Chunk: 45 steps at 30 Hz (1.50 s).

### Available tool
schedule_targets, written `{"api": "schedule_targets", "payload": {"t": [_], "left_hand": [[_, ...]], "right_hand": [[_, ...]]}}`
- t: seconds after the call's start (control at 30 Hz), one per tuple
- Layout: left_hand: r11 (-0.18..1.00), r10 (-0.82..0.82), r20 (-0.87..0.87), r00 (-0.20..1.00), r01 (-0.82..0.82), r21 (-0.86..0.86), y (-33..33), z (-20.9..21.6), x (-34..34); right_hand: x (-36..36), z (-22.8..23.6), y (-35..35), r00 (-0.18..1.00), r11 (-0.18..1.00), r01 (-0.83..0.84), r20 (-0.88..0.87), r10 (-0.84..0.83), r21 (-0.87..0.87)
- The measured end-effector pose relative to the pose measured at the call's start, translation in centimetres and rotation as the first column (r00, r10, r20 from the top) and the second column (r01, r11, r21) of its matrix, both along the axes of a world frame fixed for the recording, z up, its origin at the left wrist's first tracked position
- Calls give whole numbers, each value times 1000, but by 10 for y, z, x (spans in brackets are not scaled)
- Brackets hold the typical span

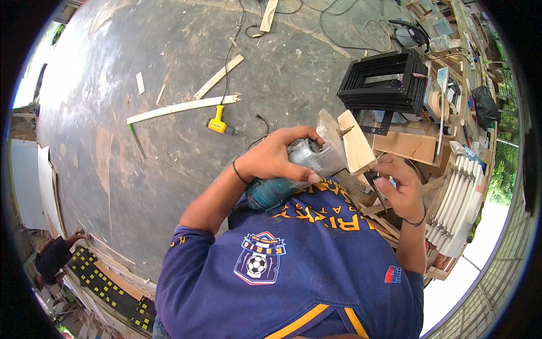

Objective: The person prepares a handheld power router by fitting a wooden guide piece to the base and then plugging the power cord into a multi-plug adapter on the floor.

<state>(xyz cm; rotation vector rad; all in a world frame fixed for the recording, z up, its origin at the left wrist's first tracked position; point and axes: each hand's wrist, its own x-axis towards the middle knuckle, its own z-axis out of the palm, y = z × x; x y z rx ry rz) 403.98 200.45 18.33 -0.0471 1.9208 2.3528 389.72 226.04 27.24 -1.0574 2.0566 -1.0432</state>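
My left hand (276,158) is wrapped around a handheld trim router (271,193) with a teal body and a clear plastic base part (316,157). The tool lies tilted in front of my chest. Beside its clear base plate (330,135) stands a pale wooden block (357,144), with a small dark metal piece between the two. My right hand (400,183) is at the block's lower right end, fingers curled and fingertips close to its corner. Whether these fingers grip the block or something small cannot be made out.
A yellow heat-gun-like tool (217,121) with a cord lies on the concrete floor (186,62), near wooden strips (180,108). Stacked black frames (384,82) and a cluttered wooden bench (412,146) are at the right. Another person (53,260) is at the far left.
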Motion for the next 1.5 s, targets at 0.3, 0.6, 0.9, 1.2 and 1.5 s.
{"api": "schedule_targets", "payload": {"t": [0.3, 0.6, 0.9, 1.2, 1.5], "left_hand": [[999, 8, 45, 999, -10, 45, 1, -3, 2], [1000, 14, 12, 1000, -14, 25, 1, -2, -1], [999, 32, 12, 999, -31, -36, -1, 11, -4], [1000, 12, 36, 999, -11, -28, -4, 13, -4], [1000, -9, 54, 998, 8, 18, -7, 15, -9]], "right_hand": [[-6, 5, -3, 1000, 994, 2, -2, -2, 108], [-1, 10, -15, 990, 969, 75, -137, -43, 237], [-4, 6, -23, 970, 963, 49, -242, 18, 267], [-3, 10, -26, 970, 955, 77, -244, -5, 287], [-3, 4, -24, 965, 975, 49, -262, 9, 215]]}}
